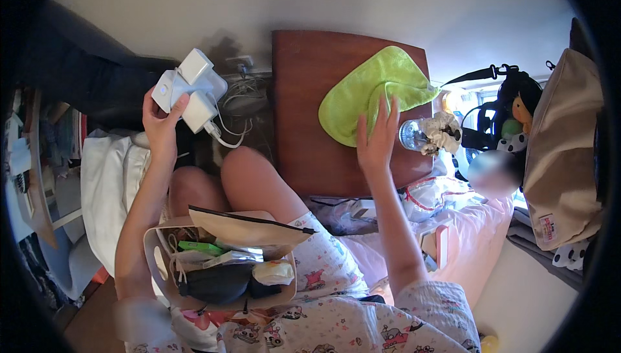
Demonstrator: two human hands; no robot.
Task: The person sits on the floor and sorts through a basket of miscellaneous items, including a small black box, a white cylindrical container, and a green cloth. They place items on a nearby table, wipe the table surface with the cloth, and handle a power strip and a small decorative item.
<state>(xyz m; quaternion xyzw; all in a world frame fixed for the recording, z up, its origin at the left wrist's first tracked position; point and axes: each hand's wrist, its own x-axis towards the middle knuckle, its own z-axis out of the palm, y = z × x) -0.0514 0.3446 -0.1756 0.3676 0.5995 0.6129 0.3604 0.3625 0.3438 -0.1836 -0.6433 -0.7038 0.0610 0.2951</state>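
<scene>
My left hand (164, 117) grips a white power strip (167, 90), held up left of the table. Two white charger blocks (196, 66) are attached to it, and a white cable (223, 140) loops from the lower one. My right hand (381, 132) lies palm down with its fingers spread over a lime-green cloth (349, 96). That cloth is spread on the reddish-brown wooden tabletop (301, 110), with a folded edge under my fingertips. Just right of this hand is a clear glass jar (412, 134) with fabric scrunchies (442, 132) at its end.
On my lap sits a beige bin (157, 265) holding a zippered pouch (247, 227), a dark pouch (218, 282) and other small items. A wall outlet (240, 62) and tangled cords (242, 93) are behind the table's left side. A tan bag (563, 154) hangs at right.
</scene>
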